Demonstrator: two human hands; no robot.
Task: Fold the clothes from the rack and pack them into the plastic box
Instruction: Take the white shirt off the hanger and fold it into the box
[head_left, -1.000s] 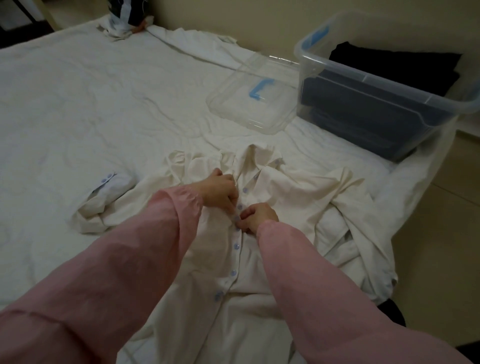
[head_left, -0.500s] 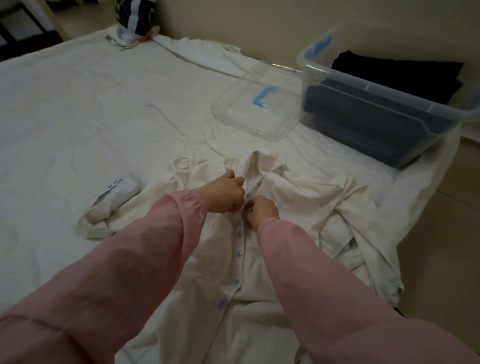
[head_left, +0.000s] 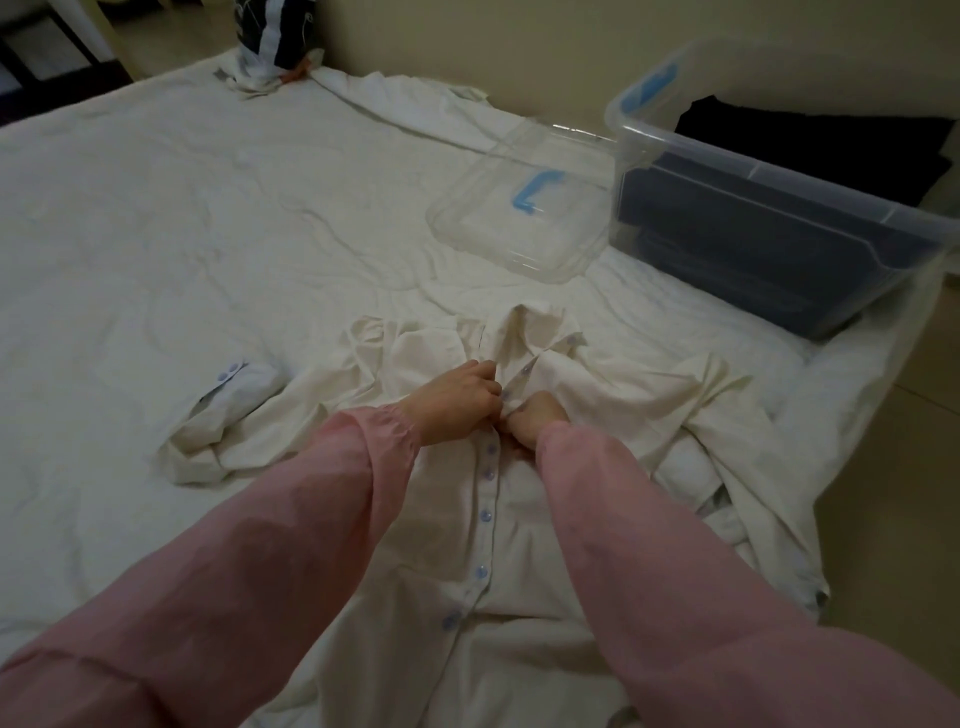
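Shirt (head_left: 519, 535) front is pinched at the placket by both hands. The left hand (head_left: 457, 400) and right hand (head_left: 535, 423) touch there, fingers curled, each on one edge of the opening. It lies front-up on the bed (head_left: 208, 234), long axis running away from the person. Fastened buttons (head_left: 487, 474) trail back toward the hem. The open stretch lies straight ahead, toward the collar (head_left: 535, 327). Well beyond and to the right stands the plastic box (head_left: 628, 208), nearer the right hand.

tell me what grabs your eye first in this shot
Two hands in pink sleeves, the left hand and right hand, pinch the button placket of a cream long-sleeved shirt spread on the white bed. At the far right stands a clear plastic box holding dark folded clothes, its clear lid flat beside it.
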